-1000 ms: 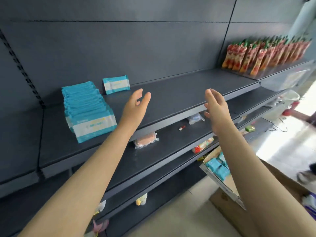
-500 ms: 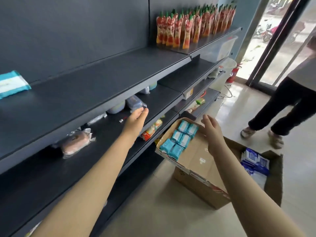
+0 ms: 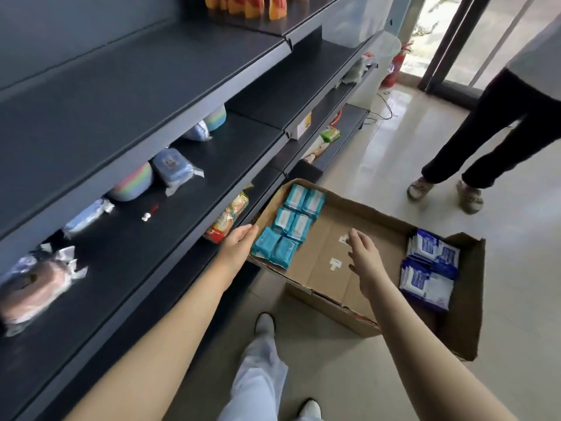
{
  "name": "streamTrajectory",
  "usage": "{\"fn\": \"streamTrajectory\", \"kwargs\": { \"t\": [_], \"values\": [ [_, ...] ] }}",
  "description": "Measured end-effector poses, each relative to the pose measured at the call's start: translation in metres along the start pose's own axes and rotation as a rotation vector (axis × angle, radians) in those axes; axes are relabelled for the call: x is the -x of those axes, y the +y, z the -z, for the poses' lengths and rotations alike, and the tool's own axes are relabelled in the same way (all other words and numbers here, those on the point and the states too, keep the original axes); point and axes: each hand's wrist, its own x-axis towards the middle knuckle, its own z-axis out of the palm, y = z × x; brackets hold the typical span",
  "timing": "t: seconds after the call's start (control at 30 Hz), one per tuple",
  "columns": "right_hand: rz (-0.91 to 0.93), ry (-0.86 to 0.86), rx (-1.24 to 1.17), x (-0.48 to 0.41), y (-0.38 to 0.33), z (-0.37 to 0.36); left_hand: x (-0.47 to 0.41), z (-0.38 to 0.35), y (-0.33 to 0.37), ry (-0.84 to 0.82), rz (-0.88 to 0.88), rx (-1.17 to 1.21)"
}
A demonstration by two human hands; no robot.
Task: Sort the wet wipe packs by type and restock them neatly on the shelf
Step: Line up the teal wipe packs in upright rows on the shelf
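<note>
On the floor beside the shelf, the cardboard box lies opened out, and the wipes in it sit as two kinds, well apart. The teal packs lie in paired rows on the flap nearest the shelving. The blue-and-white packs are piled at the box's far side. That split probably helps you, since each type can be lifted as a batch without mixing.

Your left grip reaches to the flap's edge just beside the nearest teal pack, fingers straight and together and holding nothing. Whether the fingertips touch the pack I cannot tell. Your right grip hovers over the bare cardboard between the two groups, fingers loosely spread and likewise empty.

With one hand on either side of the teal rows, you seem set to gather them between your palms. Squeeze evenly, as the soft packs may slide or buckle. The wide dark shelf above has bare room for them. A second person stands near the door, clear of your reach.
</note>
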Motion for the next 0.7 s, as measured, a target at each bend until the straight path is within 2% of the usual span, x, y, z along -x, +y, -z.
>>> {"fn": "streamTrajectory", "kwargs": {
  "t": [0.27, 0.37, 0.7],
  "values": [
    [-0.231, 0.048, -0.015, -0.117, 0.024, -0.039, -0.153, -0.025, -0.020, -0.134, 0.178, -0.067],
    [-0.286, 0.065, -0.011, -0.169, 0.039, -0.056, -0.219, -0.039, -0.049, -0.170, 0.245, -0.125],
    [-0.416, 0.023, -0.031, -0.357, 0.141, -0.116, -0.404, -0.107, -0.156, -0.093, 0.368, -0.170]
  ]
}}
